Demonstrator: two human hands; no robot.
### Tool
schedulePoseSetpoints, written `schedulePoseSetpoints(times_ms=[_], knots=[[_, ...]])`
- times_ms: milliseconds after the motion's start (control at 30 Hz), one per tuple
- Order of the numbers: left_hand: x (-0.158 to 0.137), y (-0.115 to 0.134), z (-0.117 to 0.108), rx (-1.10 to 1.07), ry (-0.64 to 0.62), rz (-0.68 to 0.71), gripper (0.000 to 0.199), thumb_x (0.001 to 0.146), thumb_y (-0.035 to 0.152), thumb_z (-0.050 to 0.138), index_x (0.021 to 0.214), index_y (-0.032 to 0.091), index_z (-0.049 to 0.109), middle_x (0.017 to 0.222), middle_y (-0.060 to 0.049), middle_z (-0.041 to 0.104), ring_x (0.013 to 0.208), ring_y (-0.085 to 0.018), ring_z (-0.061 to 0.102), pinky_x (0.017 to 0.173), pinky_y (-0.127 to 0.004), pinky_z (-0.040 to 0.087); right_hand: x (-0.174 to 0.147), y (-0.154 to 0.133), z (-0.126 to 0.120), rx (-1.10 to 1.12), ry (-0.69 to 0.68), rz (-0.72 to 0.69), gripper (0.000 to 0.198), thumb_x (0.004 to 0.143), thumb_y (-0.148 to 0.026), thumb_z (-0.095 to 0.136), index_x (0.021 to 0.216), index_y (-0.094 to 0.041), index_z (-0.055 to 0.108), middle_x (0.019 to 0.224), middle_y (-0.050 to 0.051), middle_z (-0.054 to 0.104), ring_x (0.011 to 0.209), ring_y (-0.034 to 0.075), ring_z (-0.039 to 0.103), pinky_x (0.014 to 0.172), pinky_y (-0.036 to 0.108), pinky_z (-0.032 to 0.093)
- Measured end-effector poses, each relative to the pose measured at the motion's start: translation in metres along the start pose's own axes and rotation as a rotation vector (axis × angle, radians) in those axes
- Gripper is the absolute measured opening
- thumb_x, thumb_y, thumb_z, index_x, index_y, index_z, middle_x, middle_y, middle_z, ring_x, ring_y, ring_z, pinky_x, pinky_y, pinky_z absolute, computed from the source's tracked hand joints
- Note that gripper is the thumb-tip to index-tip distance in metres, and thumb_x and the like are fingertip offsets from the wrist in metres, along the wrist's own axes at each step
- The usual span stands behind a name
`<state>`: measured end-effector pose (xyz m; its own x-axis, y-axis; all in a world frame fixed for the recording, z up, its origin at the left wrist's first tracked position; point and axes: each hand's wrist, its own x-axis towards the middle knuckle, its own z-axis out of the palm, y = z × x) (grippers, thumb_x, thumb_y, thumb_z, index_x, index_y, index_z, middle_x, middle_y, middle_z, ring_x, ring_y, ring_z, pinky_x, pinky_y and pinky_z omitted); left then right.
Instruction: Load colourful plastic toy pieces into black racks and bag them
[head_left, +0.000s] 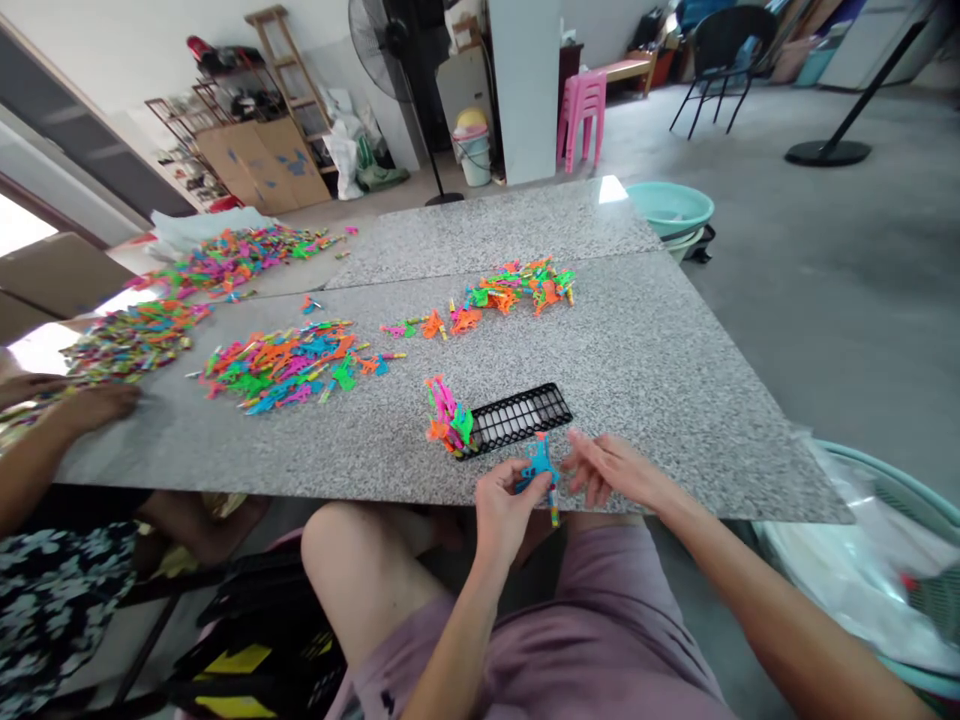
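Note:
My left hand (504, 502) is closed on a small blue plastic toy (537, 456), held at the table's front edge. An orange tip shows at the toy's top, and a striped yellow stick-like part points down from it. Just right of the toy, my right hand (606, 466) is open, its fingers loosely bent and apart. Beyond both hands lies a black mesh basket (517, 418), long and narrow. Several pink, green and orange toys (451, 418) stand crowded at its left end.
A pile of bright toys (281, 365) lies left on the speckled stone table (637, 350), another pile (517, 288) farther back. Larger heaps (232, 255) fill the far left. A co-worker's hand (101, 405) is at the left edge. Basins (670, 207) stand beyond the right edge.

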<state>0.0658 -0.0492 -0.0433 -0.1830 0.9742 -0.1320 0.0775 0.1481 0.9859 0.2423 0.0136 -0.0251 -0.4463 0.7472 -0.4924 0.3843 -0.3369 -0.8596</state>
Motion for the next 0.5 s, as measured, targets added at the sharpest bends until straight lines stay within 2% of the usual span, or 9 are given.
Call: schedulePoseSetpoints(times_ms=[67,133,167,267,333,400,433,467,500], knots=[[0.000,0.001,0.000,0.049,0.086,0.033,0.022,0.076,0.035,0.074,0.081,0.016,0.065,0.074,-0.002,0.071,0.068,-0.016,0.066,0.065,-0.025,0.051,-0.004,0.002,0.003,-0.199,0.170,-0.115,0.051,0.083,-0.063,0.057,0.088,-0.015,0.071,0.078,0.009,0.073,0.056,0.016,0.064,0.055,0.027,0.049],[-0.003,0.005,0.004,0.102,0.163,0.077,0.020,0.080,0.034,0.071,0.079,0.017,0.060,0.071,0.000,0.067,0.066,-0.014,0.064,0.065,-0.024,0.050,-0.007,0.005,0.016,-0.370,0.211,-0.226,0.039,0.066,-0.047,0.079,0.092,-0.018,0.071,0.082,0.005,0.073,0.063,0.017,0.063,0.060,0.027,0.046],[-0.005,0.008,0.006,0.126,0.189,0.100,0.019,0.082,0.034,0.069,0.078,0.018,0.059,0.070,0.001,0.066,0.065,-0.014,0.063,0.065,-0.023,0.049,-0.007,0.006,0.024,-0.412,0.206,-0.261,0.035,0.062,-0.039,0.082,0.089,-0.019,0.070,0.080,0.003,0.071,0.064,0.017,0.062,0.060,0.026,0.044],[-0.010,0.029,0.000,0.204,0.172,0.186,0.017,0.084,0.034,0.068,0.087,0.019,0.061,0.078,-0.001,0.069,0.074,-0.016,0.067,0.071,-0.025,0.052,0.000,0.004,0.040,-0.387,0.229,-0.309,0.013,0.074,-0.030,0.070,0.071,-0.019,0.062,0.061,-0.001,0.061,0.056,0.014,0.056,0.055,0.024,0.038],[-0.007,0.052,-0.018,0.345,0.155,0.322,0.025,0.085,0.035,0.069,0.105,0.021,0.063,0.098,-0.004,0.073,0.090,-0.019,0.070,0.083,-0.028,0.053,0.012,-0.004,0.039,-0.328,0.275,-0.351,0.010,0.079,-0.024,0.062,0.071,-0.019,0.060,0.057,-0.003,0.056,0.053,0.013,0.054,0.054,0.024,0.037],[0.006,0.076,-0.047,0.572,0.201,0.495,0.034,0.089,0.036,0.066,0.120,0.024,0.061,0.115,-0.005,0.071,0.106,-0.020,0.067,0.095,-0.032,0.050,0.032,-0.017,0.031,-0.305,0.299,-0.425,0.004,0.078,-0.019,0.059,0.076,-0.019,0.061,0.064,-0.001,0.060,0.056,0.014,0.055,0.057,0.024,0.039],[0.015,0.086,-0.063,0.690,0.230,0.552,0.032,0.092,0.036,0.062,0.122,0.025,0.061,0.117,-0.006,0.070,0.110,-0.021,0.065,0.099,-0.035,0.048,0.044,-0.024,0.028,-0.310,0.310,-0.470,0.005,0.076,-0.016,0.058,0.078,-0.018,0.062,0.071,0.001,0.063,0.060,0.014,0.057,0.060,0.025,0.041],[0.026,0.093,-0.078,0.804,0.185,0.599,0.027,0.093,0.036,0.059,0.118,0.026,0.065,0.117,-0.005,0.070,0.116,-0.023,0.062,0.105,-0.039,0.045,0.059,-0.032,0.025,-0.321,0.323,-0.515,0.008,0.076,-0.013,0.057,0.079,-0.018,0.063,0.079,0.003,0.065,0.066,0.015,0.058,0.064,0.025,0.042],[0.038,0.097,-0.092,0.891,0.086,0.623,0.023,0.095,0.036,0.056,0.112,0.027,0.069,0.120,-0.005,0.070,0.125,-0.025,0.056,0.110,-0.044,0.040,0.074,-0.038,0.024,-0.335,0.329,-0.551,0.010,0.075,-0.011,0.057,0.080,-0.017,0.063,0.085,0.005,0.066,0.071,0.016,0.060,0.068,0.026,0.043]])
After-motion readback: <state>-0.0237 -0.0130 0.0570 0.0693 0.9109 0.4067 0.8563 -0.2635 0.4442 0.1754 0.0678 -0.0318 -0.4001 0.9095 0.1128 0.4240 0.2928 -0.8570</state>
